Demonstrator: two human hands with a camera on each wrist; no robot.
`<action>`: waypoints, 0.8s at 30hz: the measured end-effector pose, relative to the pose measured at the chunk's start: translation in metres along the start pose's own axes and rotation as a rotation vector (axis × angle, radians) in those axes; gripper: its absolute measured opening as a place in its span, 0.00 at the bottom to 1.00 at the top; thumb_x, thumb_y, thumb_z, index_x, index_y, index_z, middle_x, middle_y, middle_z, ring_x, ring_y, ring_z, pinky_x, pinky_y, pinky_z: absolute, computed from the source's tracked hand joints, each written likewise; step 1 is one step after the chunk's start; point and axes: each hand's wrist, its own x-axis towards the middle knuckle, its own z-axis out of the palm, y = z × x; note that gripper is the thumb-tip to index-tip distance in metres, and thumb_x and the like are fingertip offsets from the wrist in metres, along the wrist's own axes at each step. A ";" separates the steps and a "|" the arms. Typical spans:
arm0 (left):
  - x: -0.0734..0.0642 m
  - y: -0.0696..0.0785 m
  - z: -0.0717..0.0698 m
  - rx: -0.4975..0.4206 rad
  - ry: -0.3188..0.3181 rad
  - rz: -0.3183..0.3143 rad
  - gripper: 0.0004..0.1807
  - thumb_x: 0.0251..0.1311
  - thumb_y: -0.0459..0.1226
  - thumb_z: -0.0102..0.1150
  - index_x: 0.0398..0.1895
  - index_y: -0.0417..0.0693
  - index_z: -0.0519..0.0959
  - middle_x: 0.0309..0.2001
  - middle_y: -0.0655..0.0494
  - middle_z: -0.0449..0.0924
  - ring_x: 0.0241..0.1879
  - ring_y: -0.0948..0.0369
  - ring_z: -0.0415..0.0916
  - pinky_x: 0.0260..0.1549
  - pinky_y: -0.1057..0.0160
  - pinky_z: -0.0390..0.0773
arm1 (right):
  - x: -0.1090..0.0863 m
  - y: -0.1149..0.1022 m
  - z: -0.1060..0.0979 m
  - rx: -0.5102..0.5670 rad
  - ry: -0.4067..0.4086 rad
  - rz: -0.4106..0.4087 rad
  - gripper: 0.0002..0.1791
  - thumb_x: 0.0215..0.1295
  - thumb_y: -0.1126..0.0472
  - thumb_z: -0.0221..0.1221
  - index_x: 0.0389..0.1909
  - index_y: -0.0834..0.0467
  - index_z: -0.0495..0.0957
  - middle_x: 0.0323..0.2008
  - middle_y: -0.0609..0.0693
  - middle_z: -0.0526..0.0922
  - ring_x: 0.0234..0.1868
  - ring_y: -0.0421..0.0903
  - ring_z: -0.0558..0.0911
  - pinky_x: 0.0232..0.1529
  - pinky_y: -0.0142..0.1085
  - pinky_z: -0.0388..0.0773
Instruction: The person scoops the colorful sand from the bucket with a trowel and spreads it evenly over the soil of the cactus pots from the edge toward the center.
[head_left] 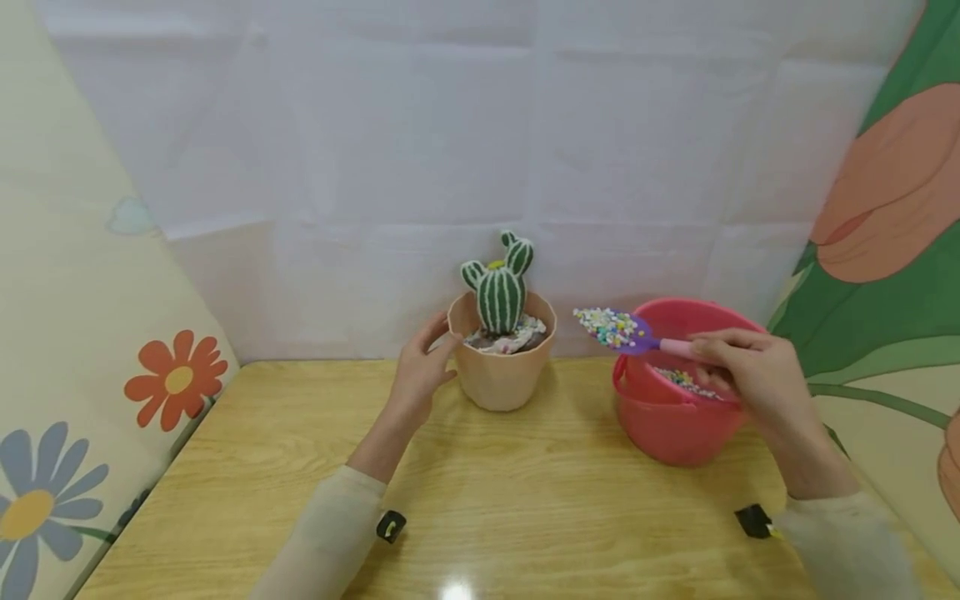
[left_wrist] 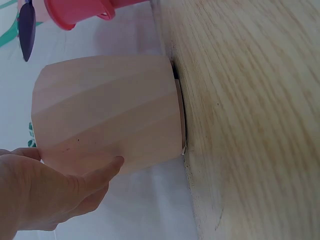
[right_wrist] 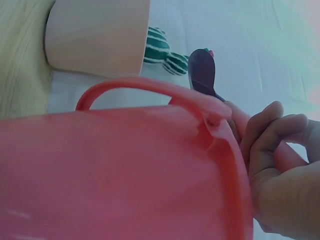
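Note:
My right hand (head_left: 750,371) grips the pink handle of a toy shovel (head_left: 639,335), its fingers curled round it. The purple scoop carries a heap of multicoloured pebbles (head_left: 606,326) over the left rim of a pink bucket (head_left: 675,429). More pebbles lie inside the bucket. At the left side of a peach flowerpot (head_left: 501,382), my left hand (head_left: 423,367) rests against the wall with fingers extended, as the left wrist view also shows. A green-and-white knitted cactus (head_left: 501,300) stands upright in the pot, with pebbles and brown material round its base.
The pot and bucket stand near the back edge of a wooden table (head_left: 525,500), before a white cloth (head_left: 375,167). Flower-patterned panels (head_left: 67,333) flank both sides. Small black tags (head_left: 391,527) show beside the sleeves. The bucket's handle (right_wrist: 145,85) hangs toward the pot.

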 end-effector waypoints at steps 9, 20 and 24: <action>0.000 -0.002 0.004 -0.038 0.023 0.010 0.30 0.72 0.39 0.58 0.75 0.51 0.67 0.73 0.50 0.66 0.67 0.49 0.67 0.54 0.37 0.77 | 0.007 0.001 0.023 -0.029 -0.014 -0.035 0.15 0.65 0.57 0.70 0.43 0.66 0.87 0.21 0.55 0.81 0.17 0.43 0.74 0.15 0.31 0.72; -0.003 -0.001 0.008 -0.060 0.043 0.037 0.30 0.71 0.39 0.58 0.75 0.48 0.68 0.71 0.47 0.67 0.67 0.49 0.67 0.55 0.37 0.76 | 0.013 0.001 0.052 0.009 -0.042 -0.022 0.15 0.66 0.60 0.70 0.42 0.70 0.85 0.24 0.56 0.83 0.20 0.41 0.75 0.18 0.29 0.75; -0.005 -0.002 0.007 -0.071 0.054 0.042 0.30 0.71 0.38 0.58 0.75 0.48 0.68 0.71 0.48 0.68 0.67 0.49 0.67 0.55 0.36 0.76 | 0.015 0.004 0.066 0.054 -0.058 0.028 0.17 0.65 0.59 0.70 0.43 0.70 0.85 0.31 0.59 0.87 0.21 0.41 0.76 0.22 0.28 0.76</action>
